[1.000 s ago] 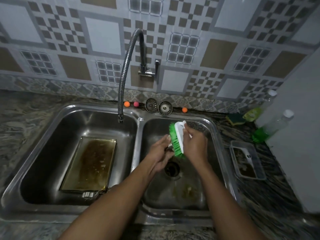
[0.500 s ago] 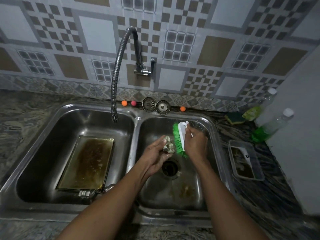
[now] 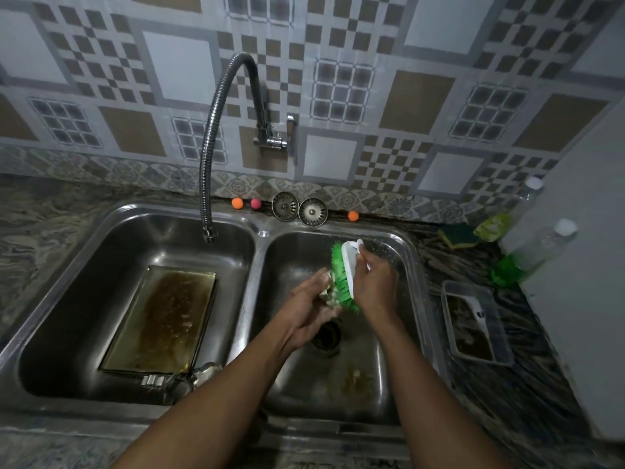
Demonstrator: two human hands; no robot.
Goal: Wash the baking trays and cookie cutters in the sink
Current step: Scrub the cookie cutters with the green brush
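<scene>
Grips the brush [image 3: 342, 282] in the right hand [image 3: 375, 287], fingers [image 3: 365, 257] curled over its white back, green bristles turned to the left. Holds a small metal cutter [image 3: 326, 290] in the left hand [image 3: 309, 308], fingers [image 3: 318, 279] lightly curled behind it, keeping it against the bristles; too hidden to tell its shape. Meets hand to hand just right of the frame's centre, over the right basin of the sink [image 3: 411, 265] and just above the drain [image 3: 327, 336], with brownish smears on the basin floor lower down. Left of centre, in the left basin: a tray [image 3: 162, 319] lying flat, its inside coated brown and glistening, and other cutters [image 3: 154, 380] touching its lower edge, partly hidden by the left forearm. Above that basin: a tap [image 3: 211, 147], its ribbed hose arching from the tiled wall [image 3: 176, 66] at the top of the frame, spout hanging over the basin's upper right corner. Along the sink's upper rim, left to right: an orange ball [image 3: 237, 203], a pink ball [image 3: 256, 203], two strainers [image 3: 285, 206] side by side, another orange one near them. At the right of the frame, on the dark worktop [image 3: 527, 384]: a clear tub [image 3: 473, 324] with brown residue inside, just beside the sink; higher up, a green sponge [image 3: 458, 235], a green pouch [image 3: 492, 226] and two bottles [image 3: 537, 250], the nearer holding green liquid.
</scene>
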